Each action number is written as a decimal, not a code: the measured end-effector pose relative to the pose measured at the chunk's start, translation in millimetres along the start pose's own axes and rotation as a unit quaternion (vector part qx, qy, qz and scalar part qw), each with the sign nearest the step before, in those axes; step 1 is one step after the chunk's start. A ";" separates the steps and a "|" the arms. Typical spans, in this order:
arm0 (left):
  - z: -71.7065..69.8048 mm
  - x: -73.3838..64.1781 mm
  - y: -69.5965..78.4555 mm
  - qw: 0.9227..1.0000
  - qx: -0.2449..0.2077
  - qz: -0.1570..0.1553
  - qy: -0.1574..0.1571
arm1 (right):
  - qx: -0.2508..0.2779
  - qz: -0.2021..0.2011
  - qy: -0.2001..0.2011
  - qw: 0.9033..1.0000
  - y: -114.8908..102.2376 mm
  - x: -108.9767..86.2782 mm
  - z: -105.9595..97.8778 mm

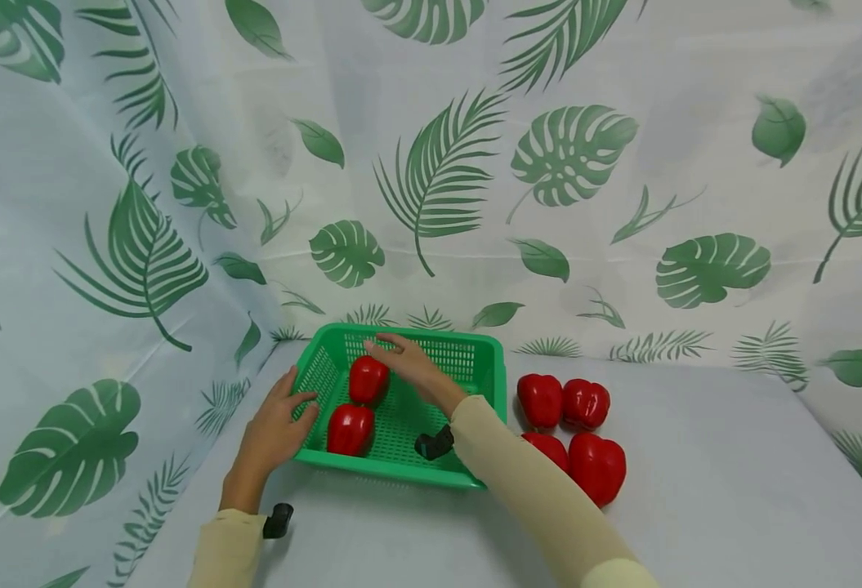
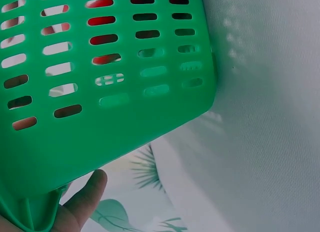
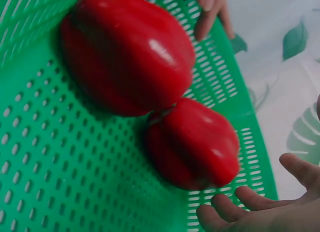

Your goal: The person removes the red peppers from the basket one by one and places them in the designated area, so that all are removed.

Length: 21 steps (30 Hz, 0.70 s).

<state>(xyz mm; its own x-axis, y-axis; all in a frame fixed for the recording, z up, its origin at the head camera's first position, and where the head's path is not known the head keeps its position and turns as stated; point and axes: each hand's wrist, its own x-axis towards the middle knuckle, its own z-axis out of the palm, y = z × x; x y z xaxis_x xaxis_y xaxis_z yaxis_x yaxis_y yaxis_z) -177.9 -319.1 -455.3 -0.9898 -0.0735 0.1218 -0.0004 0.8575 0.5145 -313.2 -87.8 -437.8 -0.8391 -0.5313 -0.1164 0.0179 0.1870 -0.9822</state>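
Observation:
A green plastic basket (image 1: 394, 465) with slotted walls holds two red bell peppers, a nearer one (image 1: 350, 429) and a farther one (image 1: 368, 380). At the basket's left rim is my left hand (image 1: 272, 429); its fingers straddle the edge, some inside and one stretched along the outside (image 2: 90, 197). My right hand (image 1: 412, 363) hovers inside the basket near the back wall, beside the farther pepper. Its fingers (image 3: 255, 199) are extended and spread, with nothing held. The two peppers touch in the right wrist view, the larger-looking one (image 3: 130, 54) closer to that camera.
Several more red bell peppers (image 1: 597, 469) stand in a cluster on the white table (image 1: 725, 474), right of the basket; my right forearm partly covers one. A leaf-patterned cloth (image 1: 445, 278) rises behind the table and along its left side.

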 end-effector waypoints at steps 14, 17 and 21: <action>2.9 1.5 -2.2 1.000 -0.004 0.012 0.020 | -0.026 0.026 0.012 0.999 20.4 10.6 5.6; 2.6 0.4 -2.3 1.000 -0.005 0.013 0.022 | -0.030 0.034 0.006 0.999 23.1 11.0 6.9; 2.3 0.5 -1.5 1.000 -0.009 0.016 0.020 | -0.033 0.042 -0.002 0.999 24.7 10.7 8.0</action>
<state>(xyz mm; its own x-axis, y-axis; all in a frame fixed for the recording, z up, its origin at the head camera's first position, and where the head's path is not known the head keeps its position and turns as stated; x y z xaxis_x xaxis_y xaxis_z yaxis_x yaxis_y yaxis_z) -178.7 -319.2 -457.9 -0.9830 -0.0667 0.1711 0.0337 0.8503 0.5252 -317.4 -95.5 -464.5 -0.8339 -0.5153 -0.1978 0.0515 0.2842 -0.9574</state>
